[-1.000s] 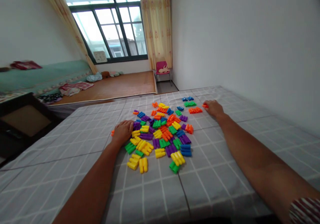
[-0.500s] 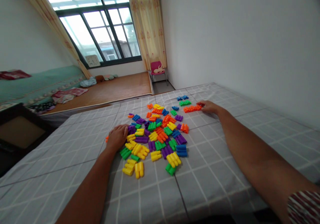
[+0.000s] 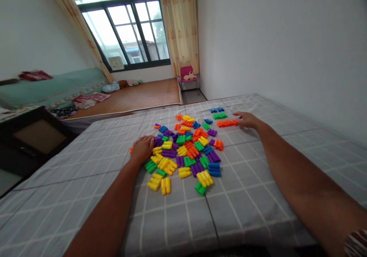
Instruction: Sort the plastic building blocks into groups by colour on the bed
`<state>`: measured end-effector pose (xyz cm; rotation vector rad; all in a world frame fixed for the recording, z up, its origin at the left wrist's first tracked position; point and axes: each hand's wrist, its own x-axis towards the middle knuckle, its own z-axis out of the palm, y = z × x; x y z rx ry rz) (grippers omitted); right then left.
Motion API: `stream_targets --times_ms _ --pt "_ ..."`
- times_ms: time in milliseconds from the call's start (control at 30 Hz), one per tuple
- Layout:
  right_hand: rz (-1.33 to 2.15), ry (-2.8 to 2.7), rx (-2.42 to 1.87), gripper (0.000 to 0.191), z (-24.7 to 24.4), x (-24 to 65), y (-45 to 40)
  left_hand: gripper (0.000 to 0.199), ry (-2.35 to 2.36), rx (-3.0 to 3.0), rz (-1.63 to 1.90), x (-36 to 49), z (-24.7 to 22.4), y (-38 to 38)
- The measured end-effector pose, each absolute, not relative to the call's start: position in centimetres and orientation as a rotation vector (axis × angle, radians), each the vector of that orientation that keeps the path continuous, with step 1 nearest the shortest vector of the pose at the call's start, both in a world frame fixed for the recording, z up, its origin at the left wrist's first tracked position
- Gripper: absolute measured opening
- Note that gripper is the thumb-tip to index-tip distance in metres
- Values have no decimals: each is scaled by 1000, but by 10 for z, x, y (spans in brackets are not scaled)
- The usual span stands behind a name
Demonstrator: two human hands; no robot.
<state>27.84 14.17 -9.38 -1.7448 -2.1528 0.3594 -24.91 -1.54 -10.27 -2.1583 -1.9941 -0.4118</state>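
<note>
Many plastic pieces in yellow, green, purple, orange and blue lie in a loose pile on the checked cloth (image 3: 100,157). My left hand (image 3: 142,149) rests at the pile's left edge, against a purple piece (image 3: 158,141); its fingers are close together and whatever lies beneath them is hidden. At the right, my right hand (image 3: 245,120) is beside the right end of an orange row (image 3: 227,123), fingers apart and holding nothing. Behind that row are a green row (image 3: 220,116) and two small blue pieces (image 3: 217,110).
A white wall (image 3: 272,39) runs along the right. Beyond the cloth are a brown mat (image 3: 149,94), a pink chair (image 3: 187,74) and a curtained window. A dark cabinet (image 3: 36,138) stands at the left.
The view has shifted, so everything appears farther right and slightly higher. My right hand has let go of the orange row's end, its fingers now apart. My left hand stays by the pile.
</note>
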Motion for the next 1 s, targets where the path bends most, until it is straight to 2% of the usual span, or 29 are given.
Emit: stream_targets --times_ms 100,200,300,433,533,633,800,900,1000 --pt "76 -2199 -1605 48 -78 256 136 44 -1994 -2163 -419 -248 -102 -15" --pt "-15 -2225 -1426 37 -62 224 125 43 -1998 -2164 -442 -248 -102 -15" --pt "85 -2282 -1293 30 -56 190 108 44 -1992 -2167 -448 -248 -103 -15" --pt "416 -2501 -975 28 -59 151 80 43 -1985 -2159 -426 -248 -103 -16" --pt "593 -2642 -680 34 -61 129 61 44 -1973 -2168 -408 -247 -103 -17" --pt "574 -2778 -510 42 -60 115 47 44 -1980 -2161 -383 -246 -102 -17" --pt "647 -2714 -527 18 -63 112 44 43 -1980 -2162 -388 -246 -104 -17" --pt "665 -2558 -607 18 -67 111 47 42 -1981 -2163 -400 -245 -103 -18" --pt "522 -2501 -648 21 -70 98 48 41 -2007 -2163 -415 -241 -99 -20"
